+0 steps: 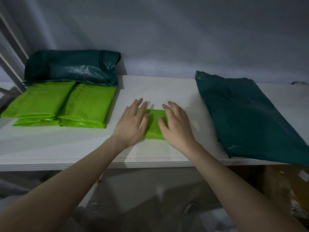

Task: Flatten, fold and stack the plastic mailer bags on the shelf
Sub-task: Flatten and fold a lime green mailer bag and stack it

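Note:
A small folded light-green mailer bag [154,125] lies on the white shelf [83,148] in the middle. My left hand [132,123] presses flat on its left side, fingers straight. My right hand [175,124] lies flat over its right side, fingers spread. Left of them sit two stacks of folded light-green bags [38,99] [88,106]. A folded dark-green bag pile [71,67] leans against the wall behind those stacks. A large flat dark-green mailer bag [247,114] lies to the right, its near corner hanging over the shelf edge.
A pale wall [167,39] closes off the back of the shelf. A metal shelf upright [11,56] stands at the far left. Below the shelf edge are blurred boxes and bags [275,190].

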Tool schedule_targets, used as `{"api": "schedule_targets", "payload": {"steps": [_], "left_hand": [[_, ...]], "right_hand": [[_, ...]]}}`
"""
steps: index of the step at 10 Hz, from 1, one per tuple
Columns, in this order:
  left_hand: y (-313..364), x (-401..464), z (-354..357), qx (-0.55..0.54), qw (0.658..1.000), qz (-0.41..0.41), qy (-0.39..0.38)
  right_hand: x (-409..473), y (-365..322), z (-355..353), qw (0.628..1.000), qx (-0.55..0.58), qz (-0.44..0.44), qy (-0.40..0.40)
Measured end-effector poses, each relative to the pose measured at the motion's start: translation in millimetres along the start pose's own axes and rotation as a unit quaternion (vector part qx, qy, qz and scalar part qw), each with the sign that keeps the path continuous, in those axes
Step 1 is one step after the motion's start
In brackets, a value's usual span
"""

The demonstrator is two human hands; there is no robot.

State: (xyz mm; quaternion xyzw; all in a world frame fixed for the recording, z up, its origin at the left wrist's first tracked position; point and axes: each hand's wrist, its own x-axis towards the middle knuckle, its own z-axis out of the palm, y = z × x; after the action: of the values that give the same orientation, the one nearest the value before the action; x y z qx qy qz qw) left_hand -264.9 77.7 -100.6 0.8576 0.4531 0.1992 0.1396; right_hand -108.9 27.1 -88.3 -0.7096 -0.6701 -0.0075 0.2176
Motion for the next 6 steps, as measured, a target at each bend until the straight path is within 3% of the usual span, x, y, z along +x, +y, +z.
{"api": "schedule_targets", "payload": {"steps": [1,2,4,6], "left_hand": [[1.9,2.6,10.9,-0.012,0.998,0.002,-0.059],[2.2,7.2,15.0,-0.046,0.996,-0.021,-0.075],[-9.3,21.1,22.2,0.035,0.989,0.011,-0.143],[-5.5,32.9,22.2,-0.047,0.986,-0.051,-0.153]], "right_hand": [[-3.8,-7.1,16.6,0.992,-0.021,-0.001,-0.127],[0.8,-3.7,21.0,0.988,-0.027,0.01,-0.151],[14.3,2.7,22.7,0.985,-0.046,0.002,-0.168],[24.4,6.0,27.6,0.982,-0.052,0.003,-0.182]]}}
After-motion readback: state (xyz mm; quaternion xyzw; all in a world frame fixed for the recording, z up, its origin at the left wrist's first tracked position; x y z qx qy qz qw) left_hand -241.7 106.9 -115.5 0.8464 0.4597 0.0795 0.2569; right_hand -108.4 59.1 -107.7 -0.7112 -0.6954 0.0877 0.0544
